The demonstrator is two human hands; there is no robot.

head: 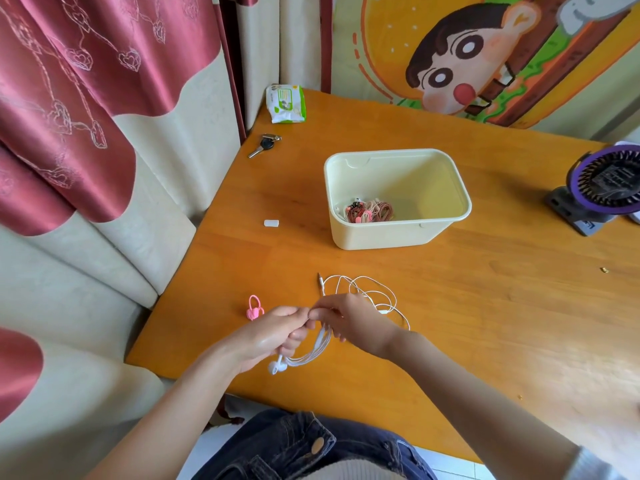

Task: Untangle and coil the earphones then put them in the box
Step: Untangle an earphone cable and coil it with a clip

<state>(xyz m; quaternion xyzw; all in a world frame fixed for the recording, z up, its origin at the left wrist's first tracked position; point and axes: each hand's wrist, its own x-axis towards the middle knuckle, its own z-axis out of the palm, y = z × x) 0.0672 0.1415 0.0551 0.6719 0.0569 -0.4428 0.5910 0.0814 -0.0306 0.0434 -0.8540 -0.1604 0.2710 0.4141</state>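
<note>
Orange desk (pixel 485 323), red curtains (pixel 52 116) alongside. Near its front edge, left hand (pixel 273 336) and right hand (pixel 349 323) pinch white earphones (pixel 313 353) (box (pixel 381 237) behind).

an orange wooden surface (pixel 485 306) fills the middle of the view. at its far left corner lies a white and green pack of wipes (pixel 286 103). a set of keys (pixel 265 144) lies nearer, along the left edge. a small white piece (pixel 271 223) lies closer still, well apart from the keys. a purple and grey fan (pixel 602 192) stands at the right edge, tilted upward. red and cream curtains (pixel 69 116) hang to the left, and a cartoon cloth (pixel 467 53) hangs behind the surface.
</note>
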